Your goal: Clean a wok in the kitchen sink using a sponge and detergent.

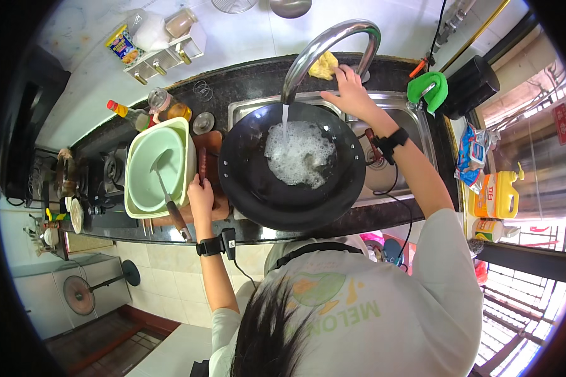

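Note:
A large black wok (pixel 250 188) rests over the sink, with foamy water (pixel 302 153) in it. Water runs into it from the curved chrome faucet (pixel 306 56). My left hand (pixel 201 195) is closed on the wok's brown left side handle (pixel 202 165). Behind the wok, my right hand (pixel 351 92) reaches to the faucet's base with thumb and fingers apart. Its fingertips are beside a crumpled yellow cloth (pixel 324 66); whether they touch the faucet is unclear. The wok's right side handle (pixel 373 147) sits below my right wrist.
Left of the wok, a pale green basin (pixel 144 188) and a turner (pixel 172 205) are above a brown board (pixel 219 207). Bottles and jars (pixel 179 112) stand behind. A green cloth (pixel 429 89) hangs at the right, near a yellow pump jug (pixel 495 195). A cable (pixel 408 207) hangs by my right arm.

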`<move>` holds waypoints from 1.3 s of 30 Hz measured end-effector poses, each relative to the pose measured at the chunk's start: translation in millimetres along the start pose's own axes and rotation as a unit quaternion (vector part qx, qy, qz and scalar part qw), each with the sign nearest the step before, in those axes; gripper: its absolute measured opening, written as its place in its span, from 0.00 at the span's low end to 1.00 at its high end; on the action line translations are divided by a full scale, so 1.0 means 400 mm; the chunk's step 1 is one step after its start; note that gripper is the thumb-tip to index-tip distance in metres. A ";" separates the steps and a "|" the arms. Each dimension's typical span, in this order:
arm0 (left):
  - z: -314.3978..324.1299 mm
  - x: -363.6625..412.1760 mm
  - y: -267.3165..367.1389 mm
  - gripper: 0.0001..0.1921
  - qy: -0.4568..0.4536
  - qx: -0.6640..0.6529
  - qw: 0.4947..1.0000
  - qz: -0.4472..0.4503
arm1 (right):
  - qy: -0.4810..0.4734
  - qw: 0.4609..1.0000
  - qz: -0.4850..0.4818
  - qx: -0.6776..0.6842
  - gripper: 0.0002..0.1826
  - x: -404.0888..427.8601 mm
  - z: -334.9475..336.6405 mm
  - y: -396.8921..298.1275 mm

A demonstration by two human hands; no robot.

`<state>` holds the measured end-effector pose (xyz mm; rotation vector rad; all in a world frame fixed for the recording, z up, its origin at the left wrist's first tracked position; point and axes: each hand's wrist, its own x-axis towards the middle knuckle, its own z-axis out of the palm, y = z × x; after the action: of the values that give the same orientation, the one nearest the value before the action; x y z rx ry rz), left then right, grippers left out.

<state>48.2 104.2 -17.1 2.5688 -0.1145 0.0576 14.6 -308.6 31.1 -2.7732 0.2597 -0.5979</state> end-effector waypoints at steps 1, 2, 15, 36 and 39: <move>0.002 0.009 -0.004 0.18 0.003 0.000 1.000 -0.001 | 0.001 1.000 -0.003 0.001 0.31 -0.009 -0.011 0.010; 0.009 0.020 -0.009 0.18 0.015 0.016 0.999 0.023 | -0.072 0.991 0.042 0.100 0.27 -0.024 -0.029 0.027; 0.023 0.111 -0.016 0.15 -0.084 0.067 0.994 0.004 | -0.234 0.866 0.277 0.344 0.14 -0.295 0.010 0.105; 0.034 0.113 -0.001 0.12 -0.097 0.080 0.992 -0.022 | -0.374 0.319 0.456 0.742 0.15 -0.093 0.269 -0.177; 0.044 0.114 -0.020 0.12 -0.091 0.089 0.992 -0.017 | -0.404 0.529 0.402 0.629 0.12 -0.121 0.164 -0.121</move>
<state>94.6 98.4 -33.1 2.7490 -0.1393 -0.1870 4.7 -235.9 -28.7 -0.9974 0.5259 0.6026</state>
